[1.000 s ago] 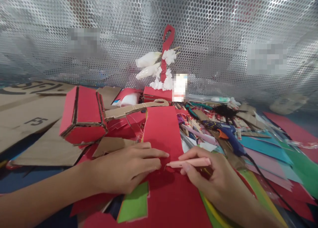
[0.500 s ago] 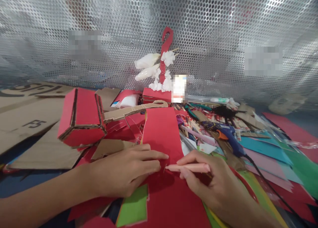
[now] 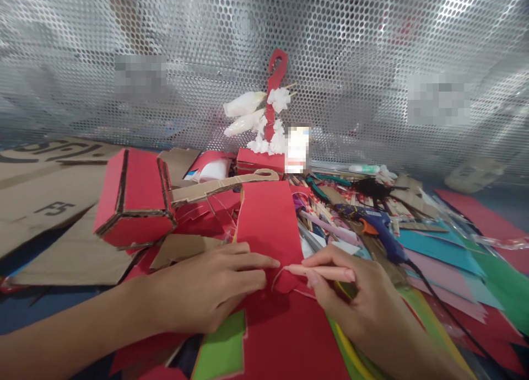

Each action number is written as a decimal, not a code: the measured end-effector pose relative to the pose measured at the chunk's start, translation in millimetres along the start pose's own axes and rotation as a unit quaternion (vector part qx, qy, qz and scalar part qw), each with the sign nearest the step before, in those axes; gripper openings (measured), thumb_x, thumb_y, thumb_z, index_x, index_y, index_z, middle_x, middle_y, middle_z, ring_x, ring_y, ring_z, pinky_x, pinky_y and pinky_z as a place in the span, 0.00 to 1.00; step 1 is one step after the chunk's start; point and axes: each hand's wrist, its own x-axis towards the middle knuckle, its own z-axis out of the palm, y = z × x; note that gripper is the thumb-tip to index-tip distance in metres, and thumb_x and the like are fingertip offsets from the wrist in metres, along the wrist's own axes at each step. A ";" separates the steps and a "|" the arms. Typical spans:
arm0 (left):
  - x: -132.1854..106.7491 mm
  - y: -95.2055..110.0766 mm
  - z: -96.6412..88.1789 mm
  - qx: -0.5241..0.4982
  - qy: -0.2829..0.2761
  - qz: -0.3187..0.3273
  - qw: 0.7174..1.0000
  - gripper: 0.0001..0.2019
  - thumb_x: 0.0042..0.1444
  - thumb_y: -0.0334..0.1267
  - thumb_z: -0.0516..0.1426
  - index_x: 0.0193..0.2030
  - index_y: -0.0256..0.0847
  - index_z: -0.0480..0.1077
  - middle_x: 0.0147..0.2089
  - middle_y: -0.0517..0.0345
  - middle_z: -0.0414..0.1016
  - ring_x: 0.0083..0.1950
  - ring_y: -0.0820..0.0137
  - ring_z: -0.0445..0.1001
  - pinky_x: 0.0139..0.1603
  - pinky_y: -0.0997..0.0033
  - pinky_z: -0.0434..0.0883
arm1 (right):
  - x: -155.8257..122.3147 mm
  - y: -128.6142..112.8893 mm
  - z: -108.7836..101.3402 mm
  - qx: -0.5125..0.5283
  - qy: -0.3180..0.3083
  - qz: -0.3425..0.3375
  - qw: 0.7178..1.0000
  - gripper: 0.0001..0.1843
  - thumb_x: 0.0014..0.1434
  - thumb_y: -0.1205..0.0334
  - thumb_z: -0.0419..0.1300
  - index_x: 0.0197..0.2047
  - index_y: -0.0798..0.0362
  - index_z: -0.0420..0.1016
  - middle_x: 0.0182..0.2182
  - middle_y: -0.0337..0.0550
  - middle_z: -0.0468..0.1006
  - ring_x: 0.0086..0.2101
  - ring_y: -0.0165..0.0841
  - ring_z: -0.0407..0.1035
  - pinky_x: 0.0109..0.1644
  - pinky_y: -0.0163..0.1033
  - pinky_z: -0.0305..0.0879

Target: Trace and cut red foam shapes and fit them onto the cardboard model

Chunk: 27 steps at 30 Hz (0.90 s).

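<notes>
My left hand point(image 3: 206, 292) lies flat on a red sheet of paper point(image 3: 268, 225), fingers stretched out and pressing it down. My right hand point(image 3: 351, 297) is closed round a thin pink cutter point(image 3: 322, 271), whose tip meets the red sheet just right of my left fingertips. A cut edge of the red sheet curls up between the two hands. A green sheet point(image 3: 223, 347) shows under the red one near me.
A red-covered cardboard box point(image 3: 132, 195) stands at left on brown cardboard sheets point(image 3: 53, 203). A blue glue gun point(image 3: 382, 228) with black cord lies at right among sticks and coloured paper sheets point(image 3: 446, 258). A red-and-white paper model point(image 3: 268, 121) stands against the perforated metal wall point(image 3: 372, 49).
My right hand has drawn the pink cutter a little to the right, and the red sheet now shows a curled cut edge. The left hand has stayed in place.
</notes>
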 end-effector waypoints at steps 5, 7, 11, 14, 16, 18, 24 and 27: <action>-0.7 -0.2 1.4 0.001 0.004 0.004 1.000 0.16 0.63 0.27 0.52 0.53 0.43 0.73 0.63 0.54 0.74 0.55 0.62 0.76 0.64 0.61 0.68 | -0.8 0.1 -1.2 0.006 -0.015 0.003 1.000 0.08 0.66 0.57 0.57 0.38 0.46 0.77 0.32 0.39 0.81 0.31 0.34 0.74 0.30 0.35 0.66; -0.7 -0.1 1.6 0.006 -0.007 0.001 1.000 0.16 0.63 0.27 0.52 0.53 0.44 0.74 0.64 0.56 0.73 0.56 0.62 0.76 0.65 0.61 0.67 | -0.7 0.6 -2.2 -0.009 -0.003 0.000 1.000 0.08 0.66 0.57 0.57 0.38 0.47 0.77 0.32 0.39 0.80 0.31 0.34 0.74 0.31 0.36 0.66; 0.1 0.3 0.8 0.008 -0.011 0.003 1.000 0.16 0.63 0.26 0.52 0.54 0.44 0.73 0.64 0.56 0.73 0.57 0.62 0.75 0.65 0.61 0.66 | -1.1 0.8 -4.1 -0.018 -0.006 -0.007 1.000 0.08 0.66 0.57 0.56 0.38 0.47 0.76 0.32 0.38 0.80 0.31 0.33 0.73 0.31 0.35 0.65; 1.0 1.3 -1.0 0.008 -0.005 0.005 1.000 0.17 0.62 0.25 0.52 0.53 0.43 0.73 0.64 0.55 0.73 0.56 0.63 0.75 0.65 0.62 0.67 | -1.5 -1.8 -6.2 -0.026 -0.009 0.001 1.000 0.09 0.67 0.58 0.56 0.37 0.48 0.75 0.31 0.37 0.79 0.30 0.32 0.73 0.31 0.35 0.64; 1.4 2.1 -2.1 0.005 -0.003 0.003 1.000 0.17 0.62 0.24 0.52 0.53 0.43 0.73 0.64 0.55 0.73 0.56 0.64 0.75 0.64 0.63 0.68 | -0.9 -4.3 -7.8 -0.036 -0.002 0.009 0.999 0.08 0.66 0.59 0.56 0.37 0.49 0.75 0.30 0.36 0.79 0.30 0.31 0.72 0.32 0.34 0.64; 1.6 2.5 -2.5 0.005 -0.001 0.005 1.000 0.16 0.62 0.24 0.52 0.52 0.42 0.73 0.64 0.55 0.73 0.56 0.64 0.75 0.63 0.64 0.68 | 0.6 -6.3 -9.0 -0.040 0.003 0.009 0.999 0.08 0.66 0.59 0.56 0.37 0.49 0.75 0.30 0.35 0.79 0.29 0.30 0.72 0.32 0.34 0.63; 0.7 1.8 -0.7 0.011 -0.003 0.005 1.000 0.18 0.62 0.25 0.52 0.54 0.42 0.72 0.64 0.56 0.73 0.57 0.63 0.75 0.64 0.62 0.67 | 3.5 -6.9 -8.7 -0.047 0.000 0.006 0.999 0.09 0.66 0.60 0.55 0.35 0.49 0.75 0.26 0.33 0.76 0.25 0.28 0.67 0.28 0.33 0.59; 0.9 1.2 -0.7 0.005 -0.004 0.005 1.000 0.17 0.61 0.25 0.53 0.54 0.43 0.73 0.64 0.55 0.73 0.57 0.63 0.75 0.63 0.62 0.68 | 2.2 -5.2 -8.5 -0.056 0.001 0.008 0.998 0.09 0.65 0.61 0.55 0.34 0.50 0.74 0.25 0.33 0.75 0.24 0.28 0.65 0.27 0.33 0.57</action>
